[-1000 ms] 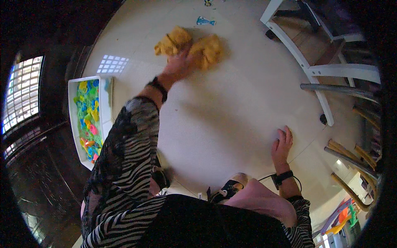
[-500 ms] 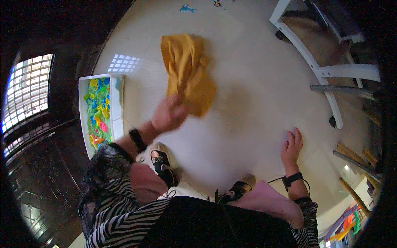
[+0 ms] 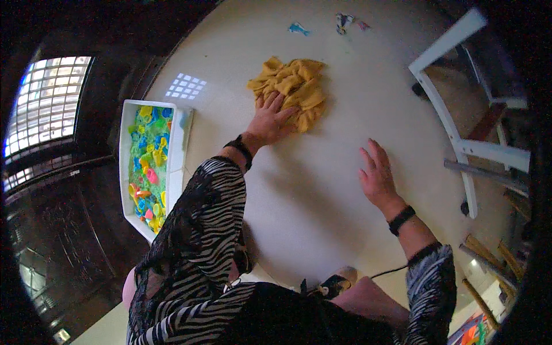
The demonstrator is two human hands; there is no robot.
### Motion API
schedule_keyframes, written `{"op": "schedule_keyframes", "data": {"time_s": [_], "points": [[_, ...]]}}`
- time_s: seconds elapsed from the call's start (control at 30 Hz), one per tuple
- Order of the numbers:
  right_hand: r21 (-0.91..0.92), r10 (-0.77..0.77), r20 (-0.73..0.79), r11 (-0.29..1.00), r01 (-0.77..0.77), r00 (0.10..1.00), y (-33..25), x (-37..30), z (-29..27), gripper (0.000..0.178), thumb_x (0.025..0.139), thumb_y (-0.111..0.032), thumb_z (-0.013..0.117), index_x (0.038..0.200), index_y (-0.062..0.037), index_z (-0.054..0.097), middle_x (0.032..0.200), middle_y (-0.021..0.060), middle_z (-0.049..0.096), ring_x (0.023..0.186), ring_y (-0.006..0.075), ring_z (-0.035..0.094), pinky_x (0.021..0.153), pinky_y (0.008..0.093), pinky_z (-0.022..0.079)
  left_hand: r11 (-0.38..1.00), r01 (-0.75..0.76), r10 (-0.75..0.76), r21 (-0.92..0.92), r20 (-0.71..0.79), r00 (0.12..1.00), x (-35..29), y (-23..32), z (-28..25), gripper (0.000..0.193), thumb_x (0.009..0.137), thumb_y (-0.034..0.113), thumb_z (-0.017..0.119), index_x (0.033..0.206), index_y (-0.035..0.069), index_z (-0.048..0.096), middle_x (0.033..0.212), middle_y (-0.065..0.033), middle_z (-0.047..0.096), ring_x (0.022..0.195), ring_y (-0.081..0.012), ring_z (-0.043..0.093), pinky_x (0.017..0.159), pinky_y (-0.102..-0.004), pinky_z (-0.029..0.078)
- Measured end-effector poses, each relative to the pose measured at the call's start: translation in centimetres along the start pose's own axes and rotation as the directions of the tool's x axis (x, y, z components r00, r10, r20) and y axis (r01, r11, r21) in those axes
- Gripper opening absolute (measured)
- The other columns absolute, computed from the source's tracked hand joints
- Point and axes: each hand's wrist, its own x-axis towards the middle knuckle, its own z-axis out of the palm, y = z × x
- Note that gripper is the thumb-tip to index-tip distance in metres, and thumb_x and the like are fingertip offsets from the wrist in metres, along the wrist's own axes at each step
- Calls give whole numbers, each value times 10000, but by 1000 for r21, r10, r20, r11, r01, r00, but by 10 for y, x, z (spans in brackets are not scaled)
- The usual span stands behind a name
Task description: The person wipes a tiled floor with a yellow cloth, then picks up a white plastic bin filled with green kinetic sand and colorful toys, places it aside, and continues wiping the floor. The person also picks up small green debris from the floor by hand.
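Note:
A mustard-yellow cloth (image 3: 299, 80) lies bunched and creased on the pale, shiny floor (image 3: 299, 190). Pressed onto its near edge is my left hand (image 3: 271, 119), fingers spread, palm down; the hand rests on the cloth rather than gripping it. To the right and nearer, my right hand (image 3: 378, 174) hovers over or lightly meets the floor; I cannot tell which. Its fingers are apart and nothing is in them. Both wrists wear black bands, and striped sleeves cover my forearms.
On the left stands a white tub (image 3: 177, 149) of green sand with colourful toys (image 3: 150, 175). Dark glossy panels (image 3: 63, 230) border that side. A white wheeled frame (image 3: 454, 132) and wooden legs (image 3: 480, 302) stand right. Small picture cutouts (image 3: 299, 29) lie far ahead.
The cloth has gone from hanging stretched in my left hand to lying bunched on the floor, farther right. My left hand has opened onto it. My right hand has moved forward and left.

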Motion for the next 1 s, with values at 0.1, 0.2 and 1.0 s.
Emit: {"op": "schedule_keyframes", "data": {"time_s": [0.1, 0.2, 1.0], "points": [[-20, 73, -114, 997, -75, 991, -2, 57, 34, 492, 780, -103, 586, 1226, 10, 411, 1358, 203, 321, 1251, 372, 311, 1043, 489, 240, 1000, 23, -22, 6, -35, 999, 34, -29, 8, 499, 718, 378, 631, 1179, 215, 535, 1282, -181, 392, 1217, -389, 326, 948, -610, 253], [-115, 141, -203, 979, -166, 969, -3, 82, 53, 483, 820, -152, 559, 1244, 15, 400, 1369, 200, 310, 1258, 368, 302, 1055, 483, 220, 991, 46, -48, 124, 12, 999, 64, -67, 16, 501, 727, 380, 625, 1187, 206, 530, 1290, -191, 387, 1224, -392, 317, 946, -630, 243], [-297, 297, -76, 905, -306, 952, -11, 89, 53, 510, 782, -203, 547, 1225, 16, 418, 1380, 205, 310, 1291, 370, 257, 1074, 505, 175, 588, 784, -791, -201, -344, 505, 87, -181, -7, 617, 685, 492, 655, 1173, 148, 500, 1148, -189, 492, 1060, -359, 462, 836, -463, 402]]}}
